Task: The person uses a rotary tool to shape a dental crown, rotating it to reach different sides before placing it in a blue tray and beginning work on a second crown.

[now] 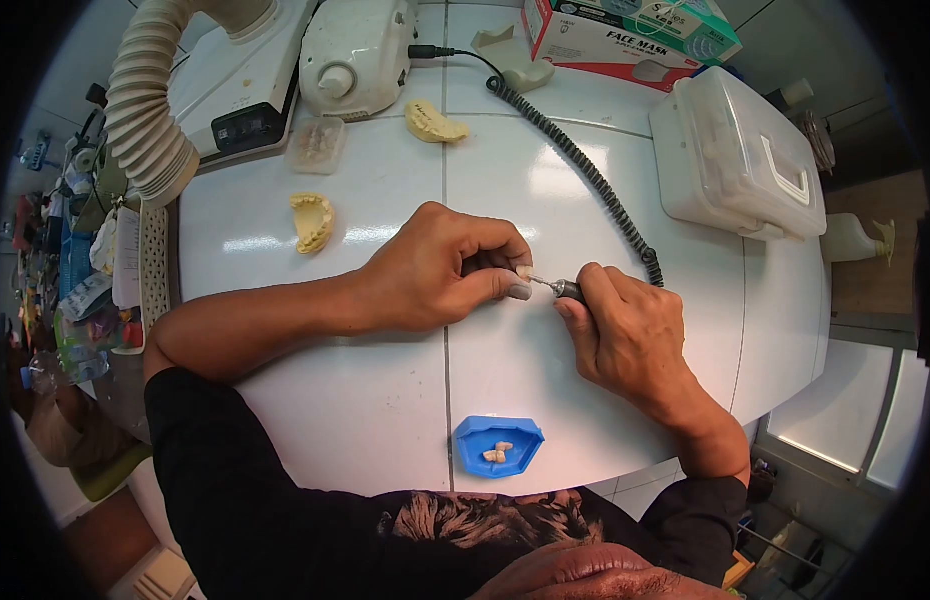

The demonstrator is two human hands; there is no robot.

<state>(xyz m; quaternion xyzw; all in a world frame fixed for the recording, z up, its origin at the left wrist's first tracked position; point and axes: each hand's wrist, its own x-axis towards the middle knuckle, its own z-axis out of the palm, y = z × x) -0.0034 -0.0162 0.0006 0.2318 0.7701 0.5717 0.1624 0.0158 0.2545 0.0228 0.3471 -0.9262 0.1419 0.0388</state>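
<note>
Between the thumb and index finger of my left hand (440, 268) is a small pale tooth-like piece (525, 272). My right hand (628, 330) grips a dark rotary handpiece (568, 290), whose thin metal bit points left and reaches the piece or very close to it. Nearer to my body, a blue tray (530, 462) holds a few small tooth-coloured pieces (497, 453). Two yellowish dental casts lie beyond my left hand: one (313, 222) to the left, the other (435, 122) farther back.
A coiled black cord (585, 165) runs from a white control unit (353, 55) towards my right hand. A ribbed hose (145, 110) hangs at the back left. A small clear box (316, 146), a mask box (625, 45) and a lidded case (735, 160) stand around.
</note>
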